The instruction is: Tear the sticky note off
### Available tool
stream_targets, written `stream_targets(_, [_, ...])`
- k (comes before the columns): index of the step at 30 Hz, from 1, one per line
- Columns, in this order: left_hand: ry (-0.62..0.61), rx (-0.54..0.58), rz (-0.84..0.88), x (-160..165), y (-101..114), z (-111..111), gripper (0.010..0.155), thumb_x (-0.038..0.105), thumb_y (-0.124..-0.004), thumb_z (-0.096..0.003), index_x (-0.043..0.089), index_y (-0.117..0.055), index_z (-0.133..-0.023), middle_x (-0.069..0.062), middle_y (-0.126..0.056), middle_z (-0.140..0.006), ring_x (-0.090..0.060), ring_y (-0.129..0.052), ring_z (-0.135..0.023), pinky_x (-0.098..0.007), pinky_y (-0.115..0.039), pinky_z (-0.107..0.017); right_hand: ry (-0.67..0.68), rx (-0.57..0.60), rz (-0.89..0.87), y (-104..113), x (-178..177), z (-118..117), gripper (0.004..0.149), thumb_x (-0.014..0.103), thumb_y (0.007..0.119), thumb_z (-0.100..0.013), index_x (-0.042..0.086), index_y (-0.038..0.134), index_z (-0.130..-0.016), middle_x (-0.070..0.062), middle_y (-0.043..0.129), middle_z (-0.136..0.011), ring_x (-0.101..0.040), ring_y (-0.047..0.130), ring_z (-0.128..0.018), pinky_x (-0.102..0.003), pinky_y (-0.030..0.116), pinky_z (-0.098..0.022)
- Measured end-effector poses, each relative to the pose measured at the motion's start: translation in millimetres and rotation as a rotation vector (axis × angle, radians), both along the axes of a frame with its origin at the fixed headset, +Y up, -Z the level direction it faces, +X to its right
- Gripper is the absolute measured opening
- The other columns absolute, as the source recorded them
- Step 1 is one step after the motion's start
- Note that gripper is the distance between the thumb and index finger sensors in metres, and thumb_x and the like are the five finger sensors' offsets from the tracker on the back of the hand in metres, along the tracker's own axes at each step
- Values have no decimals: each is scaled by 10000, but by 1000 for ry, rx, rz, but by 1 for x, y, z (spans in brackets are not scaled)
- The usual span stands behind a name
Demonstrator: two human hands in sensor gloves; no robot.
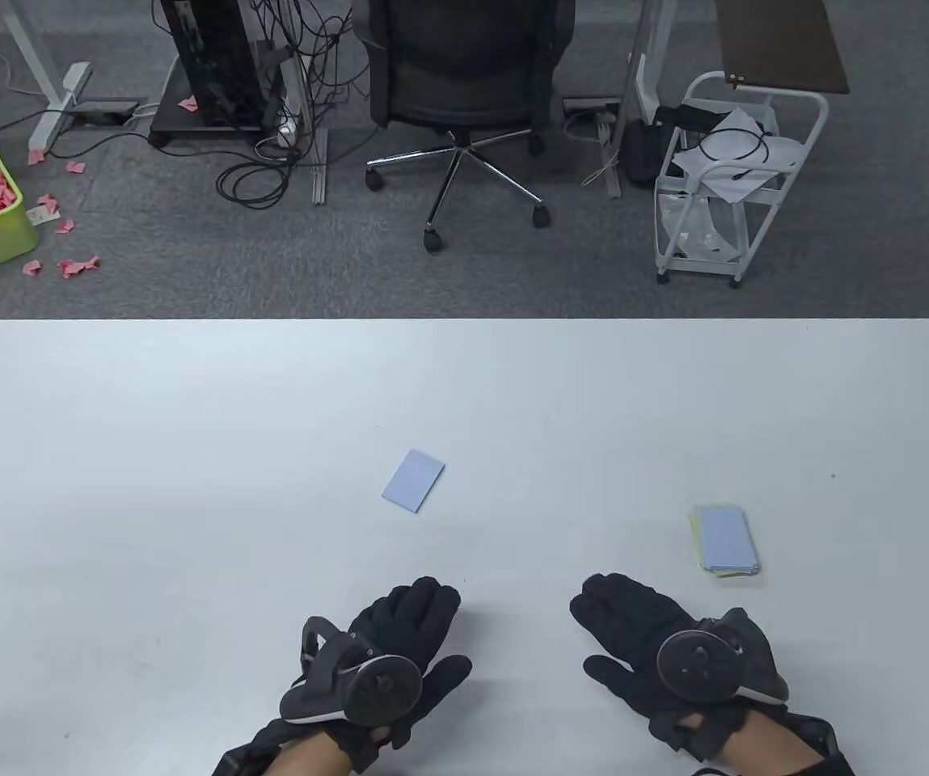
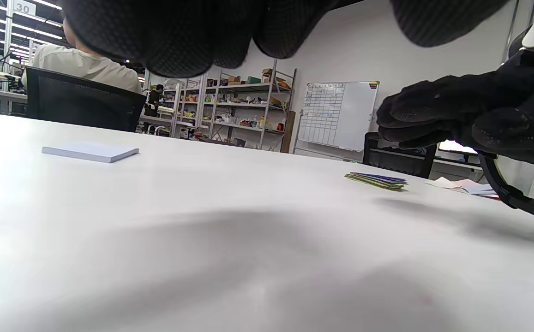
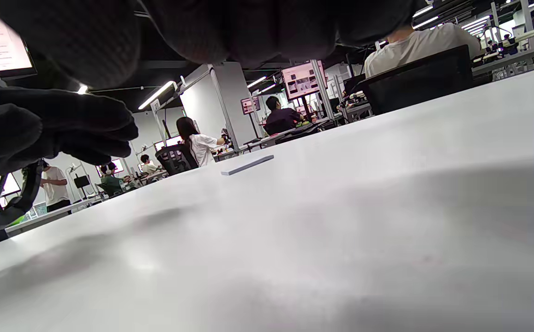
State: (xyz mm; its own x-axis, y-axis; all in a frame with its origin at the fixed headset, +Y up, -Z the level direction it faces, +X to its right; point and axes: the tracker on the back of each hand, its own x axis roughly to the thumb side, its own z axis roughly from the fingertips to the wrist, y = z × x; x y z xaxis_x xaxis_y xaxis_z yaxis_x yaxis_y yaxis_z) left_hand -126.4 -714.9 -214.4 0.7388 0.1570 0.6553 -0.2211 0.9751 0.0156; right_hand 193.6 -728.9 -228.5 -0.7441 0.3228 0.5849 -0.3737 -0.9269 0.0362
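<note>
Table view: pale blue sticky note pad (image 1: 413, 480) lay flat mid-table (image 1: 189, 453), well apart from both hands. Left hand (image 1: 387, 659) and right hand (image 1: 662, 647) hovered empty, fingers loosely extended, near the bottom edge. Loose note stack (image 1: 724, 540) sat right.

Left wrist view: pad (image 2: 90, 151) seen edge-on; fingers (image 2: 179, 41) blurred at top.

Right wrist view: pad (image 3: 247, 164) thin, distant; stack out of sight.
</note>
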Motion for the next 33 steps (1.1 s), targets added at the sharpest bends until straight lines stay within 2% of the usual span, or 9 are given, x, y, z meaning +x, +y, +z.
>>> stream_targets(9, [20,-10,3,-1,-2,-1,784,569,-665,-598,8,-573,-1138,-315,-574,-1113,-558,-702,-898,-639,-670,-617,5,2,15,2,-2,3,634,550,774,-436,282,577,-976,1,544,-1068,-315,600,-987,-490,582,-705])
stream_targets(15, [56,-40,-1,-2,-8,-14,776,564,-674,-600,9,-579,-1134,-313,-583,-1109,-550,-717,-890,-631,-682,-612,-5,4,3,5,0,2,628,545,776,-437,279,586,-973,-2,554,-1065,-318,605,-985,-492,583,-704])
stream_targets(19, [110,-80,12,-3,-5,-33,758,540,-681,-604,7,-579,-1133,-314,-586,-1105,-545,-725,-883,-628,-687,-607,-3,8,7,5,0,3,627,546,776,-437,278,591,-972,-2,560,-1063,-316,611,-983,-491,586,-703])
stream_targets(23, [168,-62,-54,-4,5,-58,763,543,-699,-600,15,-573,-1136,-308,-581,-1110,-541,-719,-891,-625,-687,-611,1,2,13,4,-1,2,625,544,776,-437,275,595,-971,-4,565,-1061,-319,615,-980,-490,588,-702])
stream_targets(28, [265,-114,-21,-7,11,-97,773,540,-719,-598,10,-564,-1138,-311,-568,-1113,-549,-705,-896,-629,-680,-613,-1,-12,22,2,-1,1,623,544,777,-437,276,597,-970,-4,567,-1061,-318,616,-980,-492,588,-701])
stream_targets(33, [371,-166,-26,-7,5,-142,783,543,-731,-593,8,-558,-1139,-311,-562,-1114,-552,-693,-901,-630,-675,-616,-16,-19,29,3,1,1,622,542,778,-436,274,602,-968,-2,571,-1060,-318,616,-980,-493,587,-701])
